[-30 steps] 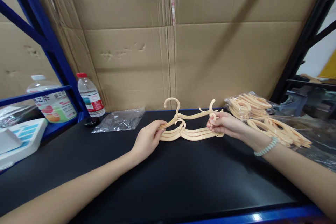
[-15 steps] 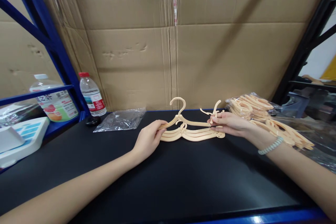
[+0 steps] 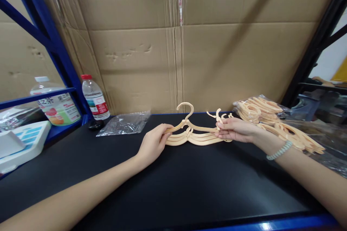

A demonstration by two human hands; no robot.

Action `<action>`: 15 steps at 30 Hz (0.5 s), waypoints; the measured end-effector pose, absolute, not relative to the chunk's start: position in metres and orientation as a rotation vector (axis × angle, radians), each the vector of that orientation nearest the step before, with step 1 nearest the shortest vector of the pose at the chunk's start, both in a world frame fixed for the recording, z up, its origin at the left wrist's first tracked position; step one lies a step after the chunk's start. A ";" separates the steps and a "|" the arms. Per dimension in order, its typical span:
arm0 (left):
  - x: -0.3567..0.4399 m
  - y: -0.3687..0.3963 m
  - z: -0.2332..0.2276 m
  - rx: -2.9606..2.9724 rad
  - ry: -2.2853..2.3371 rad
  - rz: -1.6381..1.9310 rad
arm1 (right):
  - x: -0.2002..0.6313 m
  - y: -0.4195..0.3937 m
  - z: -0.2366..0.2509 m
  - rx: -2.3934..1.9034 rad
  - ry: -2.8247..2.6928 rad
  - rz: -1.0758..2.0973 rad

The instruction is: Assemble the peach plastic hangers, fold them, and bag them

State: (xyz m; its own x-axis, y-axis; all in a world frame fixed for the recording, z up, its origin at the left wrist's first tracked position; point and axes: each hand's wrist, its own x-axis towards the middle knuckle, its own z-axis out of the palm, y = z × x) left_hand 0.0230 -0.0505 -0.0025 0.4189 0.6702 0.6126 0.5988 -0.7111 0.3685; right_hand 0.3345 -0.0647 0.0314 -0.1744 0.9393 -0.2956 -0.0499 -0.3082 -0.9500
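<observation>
With the left hand (image 3: 152, 143) and right hand (image 3: 233, 130) each pinching an end of the hangers (image 3: 196, 135) mid-table (image 3: 173, 184), the loosely nested stack could slip and tangle.

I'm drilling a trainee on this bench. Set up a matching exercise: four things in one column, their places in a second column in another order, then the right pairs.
Things:
1. Small stack of peach plastic hangers
2. Clear water bottle with red cap
3. Empty clear plastic bag
4. Bagged bundle of peach hangers

Places:
A. Lying flat on the black table, near the left hand
B. Beyond the right hand, by the cardboard
C. Between both hands, each in a grip on one end
D. Upright beside the blue rack post

Pairs: 1-C, 2-D, 3-A, 4-B
</observation>
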 end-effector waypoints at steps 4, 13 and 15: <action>0.023 -0.050 -0.003 2.574 1.138 1.171 | 0.332 -0.067 0.031 -1.274 -1.144 1.591; 0.024 -0.052 -0.001 2.599 1.131 1.170 | 0.328 -0.067 0.027 -1.273 -1.198 1.442; 0.024 -0.052 -0.001 2.605 1.137 1.166 | 0.328 -0.066 0.024 -1.250 -1.218 1.389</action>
